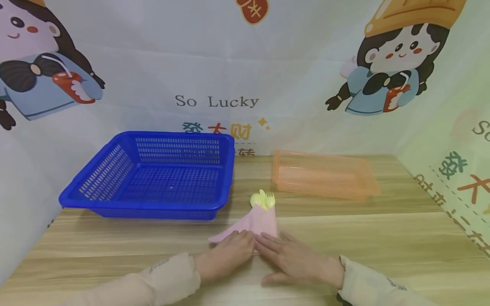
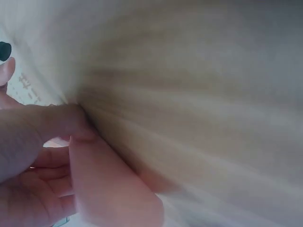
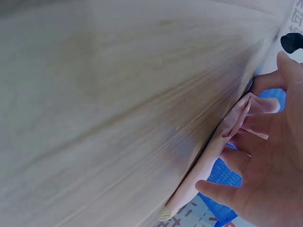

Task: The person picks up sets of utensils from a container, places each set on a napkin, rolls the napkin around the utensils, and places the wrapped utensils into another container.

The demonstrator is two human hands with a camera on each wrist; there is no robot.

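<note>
A pink napkin (image 1: pixel 264 221) lies folded on the table, wrapped round pale yellow cutlery. The heads of a spoon (image 1: pixel 255 200), a fork (image 1: pixel 270 199) and a third piece between them stick out at its far end; their handles are hidden inside. My left hand (image 1: pixel 229 254) pinches the napkin's near left part, and in the left wrist view the pink fabric (image 2: pixel 111 184) runs out from between thumb and fingers. Beside it, my right hand (image 1: pixel 296 260) rests with fairly straight fingers on the napkin's near right part, thumb spread away.
A big blue plastic basket (image 1: pixel 153 209) stands at the back left, left of the cutlery. At the back right sits a shallow orange basket (image 1: pixel 321 190). Behind the wooden table (image 1: pixel 383 233) hangs a printed white cloth (image 1: pixel 298 85), with more of it at the sides.
</note>
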